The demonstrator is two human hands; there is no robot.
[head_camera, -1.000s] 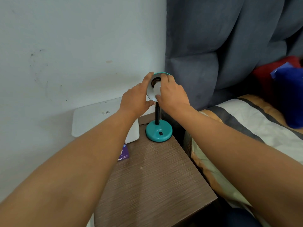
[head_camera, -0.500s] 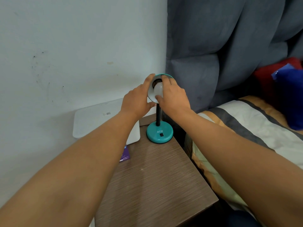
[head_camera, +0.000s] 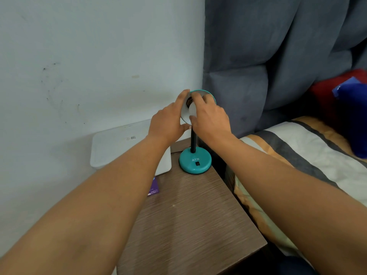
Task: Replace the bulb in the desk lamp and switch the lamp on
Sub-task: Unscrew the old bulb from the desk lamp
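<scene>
Head view: at the tabletop's far right corner, the left hand (head_camera: pixel 166 124) grips the lamp shade (head_camera: pixel 206 94) rim while the right hand (head_camera: pixel 210 118) grasps the bulb (head_camera: pixel 192 111) at its socket; judged light and fragile, so hold its widest part lightly.

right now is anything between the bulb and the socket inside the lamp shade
Nothing visible. The right hand holds the white bulb at the dark socket inside the shade, while the left hand steadies the shade's rim. How far the bulb is seated is hidden.
</scene>
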